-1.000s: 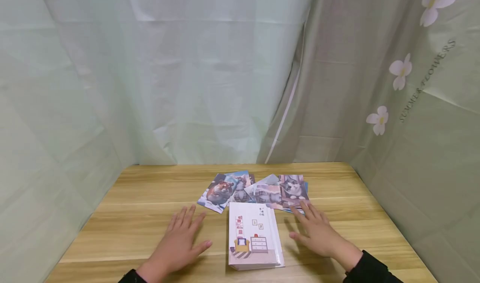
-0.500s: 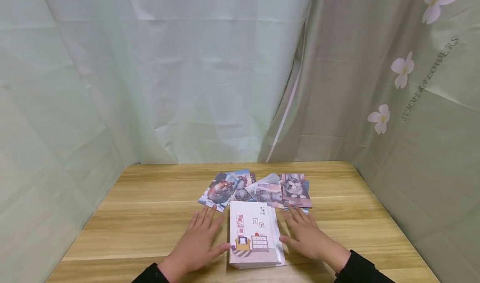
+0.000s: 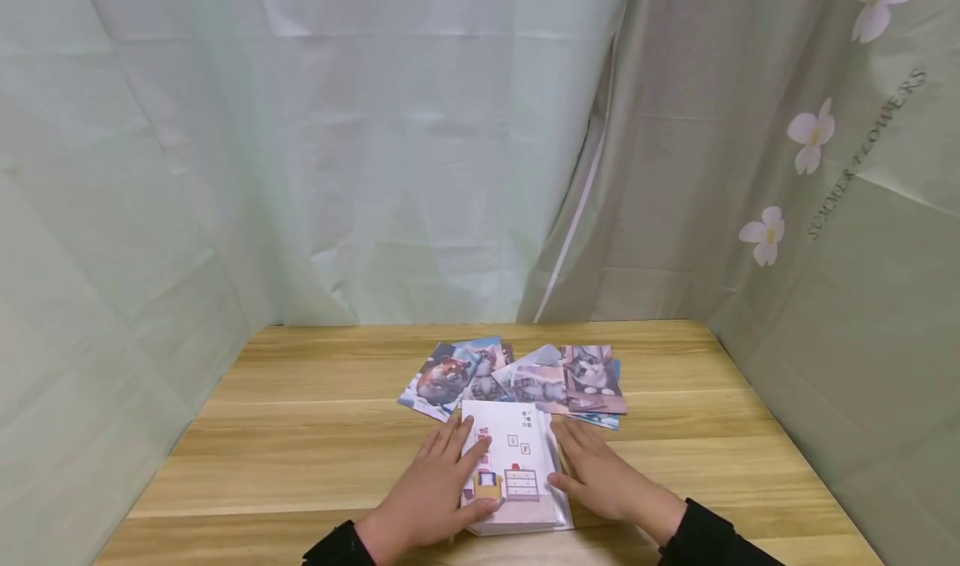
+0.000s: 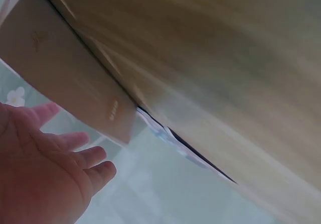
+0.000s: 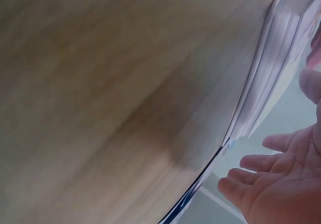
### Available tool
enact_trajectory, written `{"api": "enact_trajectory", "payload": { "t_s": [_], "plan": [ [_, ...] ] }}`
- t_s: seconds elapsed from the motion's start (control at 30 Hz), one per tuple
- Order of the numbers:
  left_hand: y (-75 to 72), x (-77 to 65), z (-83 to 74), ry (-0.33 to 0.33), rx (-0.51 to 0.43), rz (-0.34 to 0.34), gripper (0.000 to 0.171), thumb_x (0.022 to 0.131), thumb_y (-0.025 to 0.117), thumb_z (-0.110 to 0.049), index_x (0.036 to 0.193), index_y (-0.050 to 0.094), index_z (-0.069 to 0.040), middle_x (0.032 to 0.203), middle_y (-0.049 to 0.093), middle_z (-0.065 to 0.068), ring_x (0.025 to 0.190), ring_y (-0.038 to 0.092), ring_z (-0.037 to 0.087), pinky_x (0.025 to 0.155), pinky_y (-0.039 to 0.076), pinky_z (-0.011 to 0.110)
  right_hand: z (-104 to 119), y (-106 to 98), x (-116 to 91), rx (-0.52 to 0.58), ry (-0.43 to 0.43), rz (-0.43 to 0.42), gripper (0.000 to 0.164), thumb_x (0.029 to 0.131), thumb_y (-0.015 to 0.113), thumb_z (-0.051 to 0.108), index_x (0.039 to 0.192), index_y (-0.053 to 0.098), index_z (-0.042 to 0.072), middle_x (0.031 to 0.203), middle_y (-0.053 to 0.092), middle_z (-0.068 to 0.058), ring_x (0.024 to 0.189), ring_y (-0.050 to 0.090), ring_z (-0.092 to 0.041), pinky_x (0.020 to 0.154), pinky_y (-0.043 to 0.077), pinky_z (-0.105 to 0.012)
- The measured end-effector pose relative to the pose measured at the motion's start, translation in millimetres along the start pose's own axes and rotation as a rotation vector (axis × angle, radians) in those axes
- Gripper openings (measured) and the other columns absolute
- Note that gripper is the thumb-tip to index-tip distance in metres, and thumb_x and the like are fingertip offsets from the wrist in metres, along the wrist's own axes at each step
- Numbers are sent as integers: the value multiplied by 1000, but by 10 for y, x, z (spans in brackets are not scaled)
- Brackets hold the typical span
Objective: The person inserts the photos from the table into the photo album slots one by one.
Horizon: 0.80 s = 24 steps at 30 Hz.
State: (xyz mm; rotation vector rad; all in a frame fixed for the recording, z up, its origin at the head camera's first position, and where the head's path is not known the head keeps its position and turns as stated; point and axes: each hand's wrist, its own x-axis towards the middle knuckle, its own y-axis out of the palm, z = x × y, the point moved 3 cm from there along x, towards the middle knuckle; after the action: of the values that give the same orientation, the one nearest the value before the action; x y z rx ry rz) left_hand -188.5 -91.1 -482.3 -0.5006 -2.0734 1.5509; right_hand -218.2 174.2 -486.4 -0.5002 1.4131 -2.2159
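Observation:
A thick white photo album (image 3: 525,487), its cover printed with an armchair and a drawer chest, lies flat near the table's front. My left hand (image 3: 438,487) reaches over its left edge, fingers spread; the left wrist view shows the palm beside the album's brownish-looking spine (image 4: 75,73). Along the opposite side, my right hand (image 3: 603,474) has its fingers extended, with the thumb by the page edges (image 5: 266,63) seen in the right wrist view. Whether either hand presses on the album is unclear. Just behind lie a hamster picture card (image 3: 442,378) and a cat picture card (image 3: 592,378).
Several more picture cards (image 3: 536,387) overlap between those two, close to the album's far edge. The wooden table (image 3: 300,441) ends at pale curtains (image 3: 420,174) at the back and on both sides, the right one printed with flowers.
Both hands have moved inward toward the album. The left hand has gone from the bare table to over the cover's left part; the right has come up to the right edge. The album stays put.

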Motion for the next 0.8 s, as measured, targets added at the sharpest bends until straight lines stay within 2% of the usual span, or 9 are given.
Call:
{"api": "enact_trajectory", "payload": {
  "t_s": [0.17, 0.33, 0.43, 0.63, 0.8],
  "plan": [
    [61, 42, -76, 8, 11, 43, 84, 93, 42, -73, 153, 43, -14, 162, 25, 18, 150, 18, 41, 118, 23, 58, 29, 33, 34, 30, -7, 5, 71, 102, 56, 37, 151, 32, -9, 156, 28, -32, 144, 26, -47, 114, 28, -59],
    [100, 63, -154, 54, 50, 43, 90, 92, 38, -77, 152, 44, -10, 161, 28, 20, 148, 25, 40, 116, 28, 56, 55, 59, 80, 80, 7, 35, 64, 105, 52, 30, 151, 32, -9, 156, 28, -31, 144, 29, -46, 114, 29, -58],
    [124, 73, -180, 72, 66, 45, 92, 91, 37, -78, 151, 44, -9, 161, 29, 20, 148, 25, 38, 117, 27, 54, 63, 83, 109, 123, 16, 53, 61, 105, 51, 25, 152, 30, -9, 156, 29, -31, 144, 29, -45, 115, 27, -58],
    [159, 90, -194, 81, 119, 52, 95, 89, 40, -79, 150, 44, -7, 160, 30, 19, 149, 25, 35, 118, 26, 52, 95, 122, 147, 198, 47, 93, 59, 105, 50, 19, 152, 29, -9, 157, 29, -30, 145, 28, -43, 115, 26, -58],
    [168, 113, -192, 73, 144, 83, 96, 87, 47, -79, 150, 45, -6, 159, 32, 19, 149, 25, 34, 119, 25, 51, 141, 111, 157, 261, 80, 105, 57, 101, 50, 7, 151, 29, -12, 155, 29, -32, 145, 29, -44, 115, 26, -58]
  ]
}}
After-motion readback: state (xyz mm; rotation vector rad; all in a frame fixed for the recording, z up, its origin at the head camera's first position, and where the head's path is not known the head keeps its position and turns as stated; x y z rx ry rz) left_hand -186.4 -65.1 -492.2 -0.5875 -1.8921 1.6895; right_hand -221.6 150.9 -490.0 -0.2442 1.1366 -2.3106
